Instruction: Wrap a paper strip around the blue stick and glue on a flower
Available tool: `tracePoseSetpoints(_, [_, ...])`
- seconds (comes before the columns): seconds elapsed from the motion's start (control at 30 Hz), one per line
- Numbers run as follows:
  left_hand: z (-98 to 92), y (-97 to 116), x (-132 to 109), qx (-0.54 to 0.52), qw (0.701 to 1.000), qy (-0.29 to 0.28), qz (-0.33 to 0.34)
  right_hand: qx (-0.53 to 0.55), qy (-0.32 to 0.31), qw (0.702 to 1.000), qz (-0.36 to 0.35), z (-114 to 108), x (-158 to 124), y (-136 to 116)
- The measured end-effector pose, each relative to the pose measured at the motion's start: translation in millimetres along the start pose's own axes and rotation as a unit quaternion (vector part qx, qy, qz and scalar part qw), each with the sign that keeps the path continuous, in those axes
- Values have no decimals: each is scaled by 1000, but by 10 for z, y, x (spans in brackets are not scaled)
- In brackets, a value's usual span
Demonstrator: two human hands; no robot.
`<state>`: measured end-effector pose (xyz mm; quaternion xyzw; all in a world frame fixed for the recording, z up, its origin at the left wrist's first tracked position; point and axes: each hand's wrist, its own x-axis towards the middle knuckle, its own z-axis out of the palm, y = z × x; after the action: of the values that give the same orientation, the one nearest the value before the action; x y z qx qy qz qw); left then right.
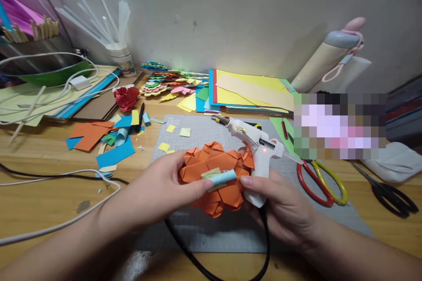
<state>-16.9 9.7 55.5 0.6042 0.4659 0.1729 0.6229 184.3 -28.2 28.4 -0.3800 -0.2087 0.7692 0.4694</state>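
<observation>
My left hand [158,189] grips an orange folded paper flower [217,175] from its left side, with the thumb pressed against a small light-blue paper roll [224,177] that lies on the flower's face. My right hand [280,208] is wrapped round the handle of a white hot glue gun [253,142], and its thumb touches the right end of the blue roll. The gun's nozzle points up and to the left behind the flower, and its black cord [198,257] runs down toward me. Both hands hover over a grey cutting mat [198,138].
Red and yellow scissors [321,182] and black scissors [392,195] lie right of the mat. Stacked coloured paper sheets [250,88], finished paper flowers [165,81], a red paper rose [127,96] and paper scraps [105,140] lie behind and left. White cables [49,92] cross the wooden desk.
</observation>
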Motion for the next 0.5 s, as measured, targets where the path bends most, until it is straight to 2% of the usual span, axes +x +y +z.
tracePoseSetpoints(0.2, [50, 8, 12, 5, 1000, -10, -9, 31, -8, 999, 13, -43, -33, 34])
tracePoseSetpoints(0.5, [110, -2, 36, 33, 999, 15, -8, 32, -13, 999, 19, -60, -44, 58])
